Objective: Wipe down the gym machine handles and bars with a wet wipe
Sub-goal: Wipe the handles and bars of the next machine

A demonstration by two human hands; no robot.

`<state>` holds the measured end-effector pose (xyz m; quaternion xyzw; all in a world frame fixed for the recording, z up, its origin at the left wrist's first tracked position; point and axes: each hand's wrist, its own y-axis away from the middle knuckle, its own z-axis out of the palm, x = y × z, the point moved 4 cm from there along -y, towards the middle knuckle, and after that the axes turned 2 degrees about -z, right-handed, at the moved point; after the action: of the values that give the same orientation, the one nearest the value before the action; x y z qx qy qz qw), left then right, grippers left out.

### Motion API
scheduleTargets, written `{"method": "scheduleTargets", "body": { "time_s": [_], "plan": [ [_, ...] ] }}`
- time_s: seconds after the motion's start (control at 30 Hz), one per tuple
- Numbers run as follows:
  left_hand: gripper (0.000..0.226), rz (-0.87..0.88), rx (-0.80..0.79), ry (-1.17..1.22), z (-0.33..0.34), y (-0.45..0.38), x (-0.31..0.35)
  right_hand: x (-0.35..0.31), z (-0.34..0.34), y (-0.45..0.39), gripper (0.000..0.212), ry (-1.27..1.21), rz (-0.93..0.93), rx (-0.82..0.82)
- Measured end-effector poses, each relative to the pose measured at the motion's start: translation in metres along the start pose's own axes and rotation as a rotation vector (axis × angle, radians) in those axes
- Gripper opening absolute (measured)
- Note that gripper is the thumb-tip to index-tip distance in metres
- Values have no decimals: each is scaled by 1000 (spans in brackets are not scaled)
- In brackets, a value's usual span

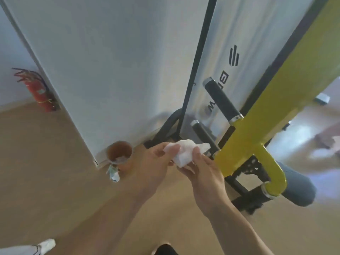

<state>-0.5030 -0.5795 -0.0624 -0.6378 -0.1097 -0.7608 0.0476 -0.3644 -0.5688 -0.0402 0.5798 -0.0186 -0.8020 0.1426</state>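
Note:
A crumpled white wet wipe (pixel 185 152) is held between both hands at the middle of the view. My left hand (pixel 156 162) grips its left side with thumb and fingers. My right hand (pixel 206 173) pinches its right side. Just right of the wipe stands the gym machine's yellow arm (pixel 261 115). Two black grip handles stick out from it: an upper handle (pixel 221 98) and a lower handle (pixel 204 134). The wipe sits close to the lower handle's base, and I cannot tell if it touches. A grey foam roller pad (pixel 296 186) hangs at the yellow arm's lower end.
A white machine shroud (pixel 226 52) with black lettering and a black frame bar (pixel 198 57) rise behind the handles. A brown bin (pixel 119 151) stands on the wooden floor by a white column, litter (pixel 114 173) beside it. Red fire extinguishers (pixel 38 91) lean at far left.

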Motion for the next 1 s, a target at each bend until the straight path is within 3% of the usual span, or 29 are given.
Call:
{"method": "scheduleTargets", "body": {
  "time_s": [0.13,0.27,0.33,0.4,0.47,0.5,0.53,0.6,0.67,0.73,0.8,0.9,1.0],
  "plan": [
    [10,81,-28,7,5,-47,31,-26,8,-20,34,-136,-63,175],
    [6,166,-77,-40,19,-84,75,-58,28,-27,34,-68,-322,306],
    [5,247,-62,-122,26,-100,100,-79,37,-26,20,-19,-564,346],
    [12,340,-53,-213,33,-116,121,-105,41,-22,24,62,-924,433],
    [16,376,-20,-254,36,-131,132,-124,48,-18,26,433,-1285,523],
    [16,372,-15,-253,37,-139,134,-130,52,-20,28,705,-1377,548],
    [15,366,-34,-244,37,-146,134,-131,56,-31,31,955,-1362,569],
    [15,396,-141,-231,40,-160,134,-128,60,-58,35,1298,-1126,589],
    [17,419,-291,-214,42,-174,130,-116,60,-78,36,1474,-867,563],
    [21,463,-398,-216,43,-182,128,-109,61,-80,58,1630,-649,480],
    [23,481,-539,-193,45,-193,125,-112,66,-82,72,1685,-553,472],
    [19,402,-689,-122,48,-205,125,-134,65,-90,50,1522,-475,618],
    [17,443,-779,-171,54,-213,127,-148,69,-105,35,1724,-326,686]
  ]
}}
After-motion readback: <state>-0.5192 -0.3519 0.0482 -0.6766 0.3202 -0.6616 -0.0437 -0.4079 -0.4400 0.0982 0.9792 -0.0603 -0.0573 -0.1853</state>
